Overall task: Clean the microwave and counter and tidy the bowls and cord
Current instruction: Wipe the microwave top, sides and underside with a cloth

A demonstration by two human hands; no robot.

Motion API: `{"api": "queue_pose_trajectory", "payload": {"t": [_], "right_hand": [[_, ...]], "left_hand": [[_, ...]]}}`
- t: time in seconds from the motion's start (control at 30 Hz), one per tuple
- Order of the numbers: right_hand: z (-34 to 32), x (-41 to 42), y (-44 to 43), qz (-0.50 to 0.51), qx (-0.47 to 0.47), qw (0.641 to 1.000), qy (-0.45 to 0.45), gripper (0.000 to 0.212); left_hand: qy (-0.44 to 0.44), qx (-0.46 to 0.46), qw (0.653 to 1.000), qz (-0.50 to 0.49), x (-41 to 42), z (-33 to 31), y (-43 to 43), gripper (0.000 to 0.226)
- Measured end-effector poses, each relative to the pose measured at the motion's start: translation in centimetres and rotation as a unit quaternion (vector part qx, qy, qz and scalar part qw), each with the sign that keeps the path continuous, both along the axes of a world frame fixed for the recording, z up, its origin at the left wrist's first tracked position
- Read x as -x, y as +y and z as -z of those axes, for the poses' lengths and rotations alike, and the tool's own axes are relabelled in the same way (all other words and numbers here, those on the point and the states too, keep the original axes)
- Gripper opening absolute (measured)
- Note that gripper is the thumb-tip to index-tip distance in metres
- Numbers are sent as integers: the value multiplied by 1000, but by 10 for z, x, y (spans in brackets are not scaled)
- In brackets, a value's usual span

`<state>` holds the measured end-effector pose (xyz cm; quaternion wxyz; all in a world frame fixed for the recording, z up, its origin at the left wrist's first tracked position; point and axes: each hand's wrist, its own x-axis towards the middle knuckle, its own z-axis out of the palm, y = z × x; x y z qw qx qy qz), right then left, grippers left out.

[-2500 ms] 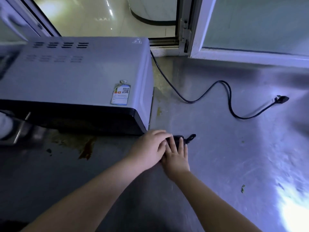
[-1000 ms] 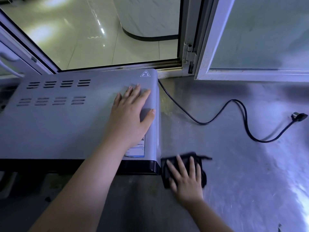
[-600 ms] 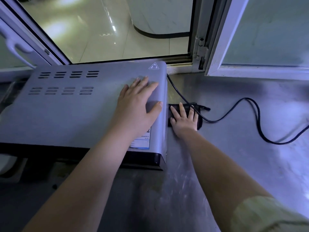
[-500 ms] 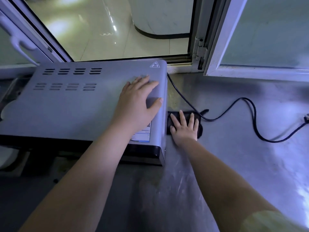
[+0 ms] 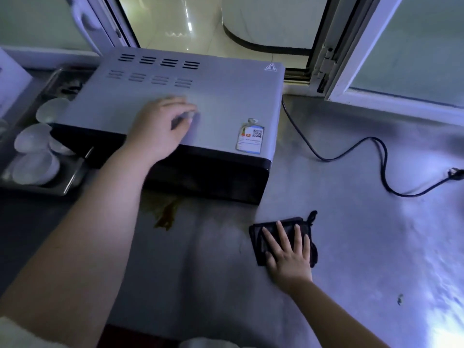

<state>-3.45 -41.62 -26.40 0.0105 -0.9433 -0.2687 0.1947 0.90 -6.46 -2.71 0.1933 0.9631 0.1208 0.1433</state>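
A grey microwave (image 5: pixel 226 96) with a black front stands on the steel counter (image 5: pixel 351 222). My left hand (image 5: pixel 160 129) rests on its top near the front, blurred, holding nothing. My right hand (image 5: pixel 288 252) presses flat, fingers spread, on a folded black cloth (image 5: pixel 258 237) lying on the counter off the microwave's front right corner. The black cord (image 5: pixel 351 149) runs loose from behind the microwave across the counter to its plug (image 5: pixel 454 173) at the right. Several white bowls (image 5: pixel 32 151) sit in a metal tray (image 5: pixel 65 187) left of the microwave.
A brown stain (image 5: pixel 167 217) marks the counter just in front of the microwave. A small dark scrap (image 5: pixel 399 299) lies at the lower right. Behind the counter stands an open white-framed window (image 5: pixel 351 79).
My right hand has slid the cloth from beside the microwave's right side back toward me to the front of the counter. My left hand has shifted leftward on the microwave's top.
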Motion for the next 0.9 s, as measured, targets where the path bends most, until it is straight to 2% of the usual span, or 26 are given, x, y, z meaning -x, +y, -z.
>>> {"api": "queue_pose_trajectory", "payload": {"t": [0.17,0.27,0.4,0.57,0.73,0.9], "right_hand": [[-5,8,48,150,12,989,11,57],[-11,19,103,194,0,981,22,60],[-16,46,193,183,-26,982,47,60],[-22,69,278,114,-29,990,79,60],[-22,67,262,82,-26,994,71,57],[-21,46,179,226,10,973,37,57]], "left_hand": [[11,-14,1000,11,11,6,52,42],[9,-31,999,41,10,12,57,48],[14,-57,997,43,10,19,63,45],[7,-60,997,39,12,23,63,41],[-7,-51,998,33,11,25,63,40],[-3,-41,999,24,11,24,62,39]]}}
